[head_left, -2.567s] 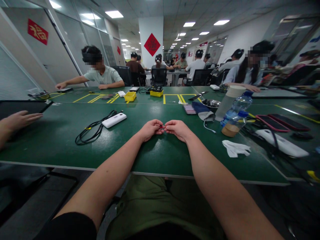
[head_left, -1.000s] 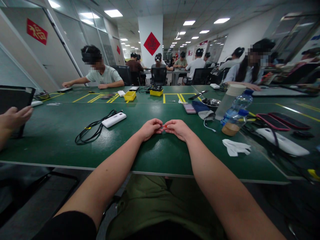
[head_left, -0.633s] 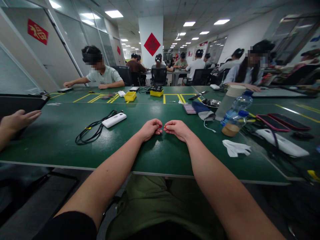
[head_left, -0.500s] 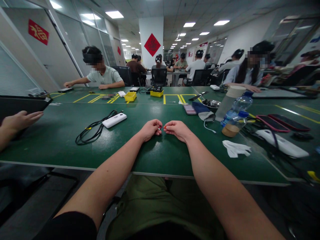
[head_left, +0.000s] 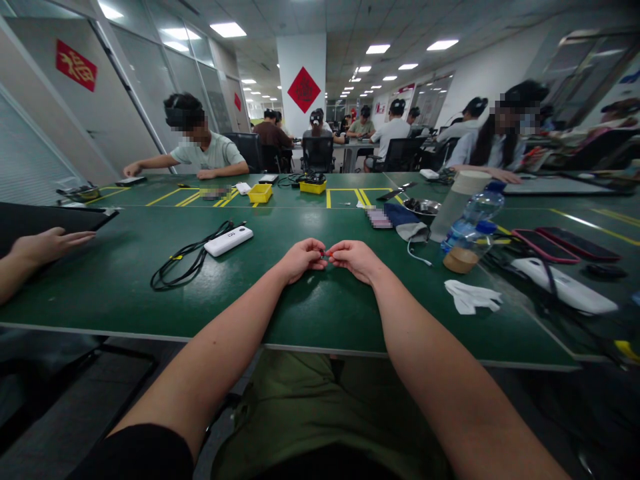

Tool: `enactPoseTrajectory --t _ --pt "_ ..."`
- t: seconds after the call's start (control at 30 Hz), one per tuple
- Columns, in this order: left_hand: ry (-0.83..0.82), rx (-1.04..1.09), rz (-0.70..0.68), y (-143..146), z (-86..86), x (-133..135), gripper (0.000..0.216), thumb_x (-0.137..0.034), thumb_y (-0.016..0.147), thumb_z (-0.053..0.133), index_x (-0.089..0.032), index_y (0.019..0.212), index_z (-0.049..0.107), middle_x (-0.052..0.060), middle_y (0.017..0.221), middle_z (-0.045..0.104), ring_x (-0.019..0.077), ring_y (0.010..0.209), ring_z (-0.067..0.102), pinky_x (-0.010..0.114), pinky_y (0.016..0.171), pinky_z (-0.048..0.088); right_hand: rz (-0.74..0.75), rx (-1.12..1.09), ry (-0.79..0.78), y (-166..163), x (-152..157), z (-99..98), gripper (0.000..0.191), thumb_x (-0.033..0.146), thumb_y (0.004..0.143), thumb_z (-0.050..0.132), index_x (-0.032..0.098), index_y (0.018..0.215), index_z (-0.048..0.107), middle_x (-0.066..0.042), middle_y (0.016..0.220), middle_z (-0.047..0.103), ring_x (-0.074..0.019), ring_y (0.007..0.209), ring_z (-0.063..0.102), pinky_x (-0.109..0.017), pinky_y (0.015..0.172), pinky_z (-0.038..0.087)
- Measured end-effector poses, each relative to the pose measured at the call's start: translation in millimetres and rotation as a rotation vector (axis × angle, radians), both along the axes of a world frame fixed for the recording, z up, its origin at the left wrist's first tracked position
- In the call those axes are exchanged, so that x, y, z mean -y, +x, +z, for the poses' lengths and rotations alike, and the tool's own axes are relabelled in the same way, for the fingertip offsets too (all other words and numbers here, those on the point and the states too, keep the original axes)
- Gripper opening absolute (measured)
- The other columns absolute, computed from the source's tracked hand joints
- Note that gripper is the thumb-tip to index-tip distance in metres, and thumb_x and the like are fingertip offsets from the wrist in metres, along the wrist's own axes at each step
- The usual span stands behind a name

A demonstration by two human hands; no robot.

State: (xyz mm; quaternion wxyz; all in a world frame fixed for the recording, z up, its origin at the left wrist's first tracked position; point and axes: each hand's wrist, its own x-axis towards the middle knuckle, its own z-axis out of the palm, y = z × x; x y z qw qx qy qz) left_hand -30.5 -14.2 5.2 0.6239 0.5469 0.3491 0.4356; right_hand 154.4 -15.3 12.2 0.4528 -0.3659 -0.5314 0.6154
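Both my hands rest on the green table (head_left: 125, 287), fingertips meeting at the centre. My left hand (head_left: 300, 259) is curled closed and my right hand (head_left: 356, 257) is curled closed too. Between the pinched fingertips sits a tiny red piece (head_left: 327, 254), held from both sides. What else the fingers hide I cannot make out.
A white power bank (head_left: 229, 240) with a black cable (head_left: 186, 259) lies to the left. Right of my hands stand a water bottle (head_left: 473, 220), a tumbler (head_left: 457, 200), a crumpled tissue (head_left: 470, 297) and phones (head_left: 545, 245). Another person's hand (head_left: 47, 243) lies at far left beside a black tablet (head_left: 55, 219).
My fingertips, slightly apart half a second ago, have come back together on the red piece. The neighbour's hand and the black tablet at left have shifted and lowered flat.
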Motion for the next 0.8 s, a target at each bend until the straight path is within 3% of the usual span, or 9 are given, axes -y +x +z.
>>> enactPoseTrajectory --t 0.33,0.53,0.7,0.8 --pt "-0.021 0.024 0.011 0.9 3.3 3.7 0.019 -0.007 0.075 0.06 -0.012 0.093 0.056 0.006 0.081 0.065 0.0111 0.065 0.065 0.024 0.063 0.055 -0.017 -0.002 -0.003 -1.5 -0.7 -2.1 0.015 0.009 0.065 0.074 0.013 0.076 0.063 -0.004 0.067 0.067 -0.0126 0.061 0.065 -0.023 0.062 0.055" --pt "-0.033 0.007 0.029 2.4 2.3 2.2 0.019 -0.005 0.077 0.055 -0.012 0.095 0.057 0.006 0.077 0.065 0.0104 0.064 0.065 0.023 0.064 0.055 0.029 -0.052 -0.065 0.4 -3.6 -1.0 0.006 0.016 0.079 0.064 0.011 0.076 0.063 -0.008 0.072 0.068 -0.0144 0.067 0.068 -0.024 0.064 0.056" --pt "-0.015 -0.024 0.03 1.2 0.5 0.4 0.021 -0.008 0.078 0.056 -0.012 0.098 0.058 0.006 0.077 0.066 0.0104 0.063 0.064 0.023 0.063 0.054 0.008 -0.04 -0.077 0.9 -2.8 1.2 0.002 0.01 0.078 0.062 0.011 0.078 0.063 -0.01 0.072 0.069 -0.0159 0.067 0.068 -0.026 0.065 0.057" --pt "0.004 -0.021 0.029 1.1 0.5 0.5 0.02 -0.007 0.079 0.055 -0.013 0.098 0.058 0.006 0.078 0.066 0.0101 0.064 0.064 0.022 0.062 0.054 -0.026 -0.02 -0.068 0.1 -1.0 1.4 0.01 0.004 0.073 0.064 0.012 0.078 0.062 -0.009 0.073 0.07 -0.0165 0.068 0.069 -0.027 0.066 0.058"
